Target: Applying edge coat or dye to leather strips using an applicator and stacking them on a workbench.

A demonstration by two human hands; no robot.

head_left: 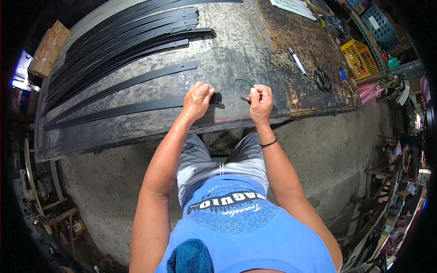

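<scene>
A long black strap (132, 107), like a belt strip, lies along the near edge of the table. My left hand (198, 100) is closed on it near its right end, and the tip sticks out past my fingers. To the right, my right hand (261, 103) pinches a thin, curved, dark green piece (246, 80) that arcs up and left from the fingers. Its exact kind I cannot make out. Another black strap (150, 72) with a rounded end and small holes lies just beyond. Farther back is a pile of similar straps (132, 34).
On the brown wooden part of the table (314, 98) are tangled thread (281, 60), a white marker (297, 62), a black-handled tool (322, 80) and a blue pen (342, 74). A yellow crate (359, 59) stands beyond the right edge, a cardboard box (49, 49) at far left.
</scene>
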